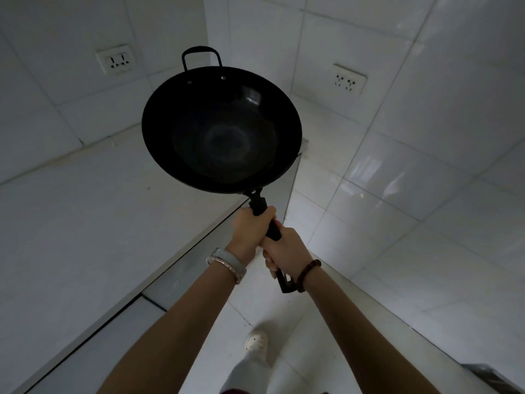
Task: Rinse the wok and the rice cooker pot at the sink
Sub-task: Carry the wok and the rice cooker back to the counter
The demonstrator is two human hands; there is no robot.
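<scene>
A large black wok (221,129) hangs in the air over the corner of a white tiled counter, its bowl facing me and empty. It has a small loop handle at the far rim and a long black handle toward me. My left hand (251,227) grips the long handle close to the bowl. My right hand (285,253) grips the same handle further back, near its end. No sink and no rice cooker pot are in view.
A white counter (85,223) runs on the left and another (397,251) on the right, meeting in the corner behind the wok. Two wall sockets (116,62) (348,81) sit on the tiled walls. The tiled floor (284,322) and my shoe (255,341) lie below.
</scene>
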